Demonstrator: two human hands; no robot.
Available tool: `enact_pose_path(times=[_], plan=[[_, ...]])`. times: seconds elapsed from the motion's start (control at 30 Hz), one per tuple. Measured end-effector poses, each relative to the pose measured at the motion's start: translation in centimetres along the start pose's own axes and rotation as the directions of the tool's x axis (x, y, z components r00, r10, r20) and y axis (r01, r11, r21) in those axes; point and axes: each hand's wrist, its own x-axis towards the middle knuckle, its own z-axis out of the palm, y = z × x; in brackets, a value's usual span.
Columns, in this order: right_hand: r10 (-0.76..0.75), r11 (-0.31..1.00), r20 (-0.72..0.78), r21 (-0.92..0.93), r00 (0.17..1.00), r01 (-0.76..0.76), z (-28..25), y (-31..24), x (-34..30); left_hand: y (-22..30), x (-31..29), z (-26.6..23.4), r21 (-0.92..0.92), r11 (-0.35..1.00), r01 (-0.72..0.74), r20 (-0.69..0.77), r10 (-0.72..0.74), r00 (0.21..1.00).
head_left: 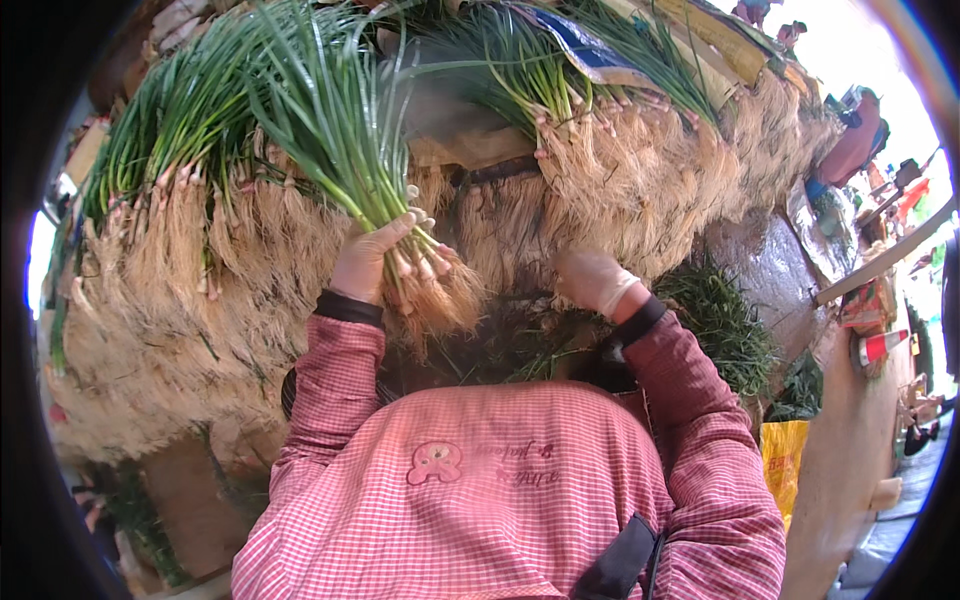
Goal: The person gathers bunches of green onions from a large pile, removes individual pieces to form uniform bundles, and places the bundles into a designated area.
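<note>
My left hand (pixel 368 258), in a pale thin glove, is closed round a bunch of green garlic (pixel 372 190). The long green leaves fan upward and away from me. Below the fist hang pinkish-white bulbs and tan roots. To the right, apart from the bunch, my gloved right hand (pixel 592 281) hovers before the root mass with its fingers curled in; what they hold, if anything, is hidden. A large heap of green garlic (pixel 190 140) lies at the far left, roots toward me. Another heap (pixel 640 170) lies at the far right.
Loose green trimmings (pixel 725 325) lie right of my right arm. A blue and white sheet (pixel 580 45) partly covers the right heap. Farther right are a yellow bag (pixel 783 455), a red and white cone (pixel 882 346) and a long pole (pixel 890 258). Other people appear along the right edge.
</note>
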Motion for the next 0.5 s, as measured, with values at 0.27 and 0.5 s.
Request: enact_pose_path(times=[0.27,0.5], plan=[[0.147,0.954,-0.703,-0.085,0.695,-0.288,-11.3,3.5,13.4,-2.7,1.7,-5.6,-0.212,0.971,0.107,0.0,-0.11,0.994],[0.329,0.923,-0.399,-0.056,0.856,-0.381,-12.3,1.6,18.4,-2.6,1.7,-7.0,-0.309,0.923,0.227,0.284,-0.138,0.949]])
